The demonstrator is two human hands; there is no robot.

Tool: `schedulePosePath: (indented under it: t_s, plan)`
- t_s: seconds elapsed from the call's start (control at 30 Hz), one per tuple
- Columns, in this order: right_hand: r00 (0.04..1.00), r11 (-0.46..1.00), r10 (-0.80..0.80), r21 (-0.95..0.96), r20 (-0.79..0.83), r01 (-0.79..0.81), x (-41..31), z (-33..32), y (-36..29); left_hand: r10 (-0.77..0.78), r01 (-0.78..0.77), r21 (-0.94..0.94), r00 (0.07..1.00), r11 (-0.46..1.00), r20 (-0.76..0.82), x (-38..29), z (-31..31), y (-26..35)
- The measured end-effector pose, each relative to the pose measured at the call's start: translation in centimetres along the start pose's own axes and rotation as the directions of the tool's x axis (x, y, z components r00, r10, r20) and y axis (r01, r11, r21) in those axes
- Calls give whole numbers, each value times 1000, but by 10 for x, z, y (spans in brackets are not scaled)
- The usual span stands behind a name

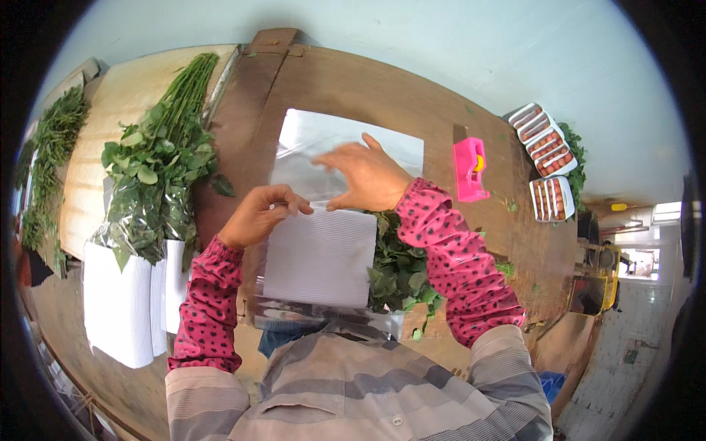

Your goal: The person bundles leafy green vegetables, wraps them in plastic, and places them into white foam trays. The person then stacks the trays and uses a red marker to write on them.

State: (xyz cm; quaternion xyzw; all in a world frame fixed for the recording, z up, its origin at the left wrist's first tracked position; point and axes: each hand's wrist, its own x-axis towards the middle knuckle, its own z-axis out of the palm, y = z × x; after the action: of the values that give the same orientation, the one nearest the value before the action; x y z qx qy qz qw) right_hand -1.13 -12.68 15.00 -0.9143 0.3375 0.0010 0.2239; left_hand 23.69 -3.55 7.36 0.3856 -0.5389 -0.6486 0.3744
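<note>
A white corrugated sheet lies before me on the wooden table, with clear film around its edges. My left hand is at the sheet's top edge, thumb and forefinger close together; whether they pinch film there cannot be made out. Over a pile of clear film sheets my right hand hovers slightly blurred, fingers apart and nothing seen in it. Its thumb tip is close to the corrugated sheet's upper edge. Green leafy stems stick out from the sheet's right side, partly hidden by my right sleeve.
A pink tape dispenser with a yellow core stands right of the film. To the left lies a leafy bundle, with white corrugated sheets at its lower end. White trays of reddish round items sit by the wall.
</note>
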Motion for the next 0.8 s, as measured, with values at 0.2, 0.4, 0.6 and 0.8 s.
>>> schedulePosePath:
  t_s: [0.2,0.4,0.6,0.8]
  plan:
    - [999,989,-49,137,-21,51,-40,14,-18,13,-15,-17,991,1000,-136,-26,6,-8]
    - [931,983,-176,-12,-320,182,-79,73,-56,130,-107,76,890,991,-438,-54,13,-35]
    - [890,973,-229,-98,-394,207,-88,115,-79,-152,118,-96,744,988,-650,-119,28,-60]
    - [885,967,-247,-159,-395,199,-89,134,-90,-247,145,-229,814,963,-526,-145,53,-67]
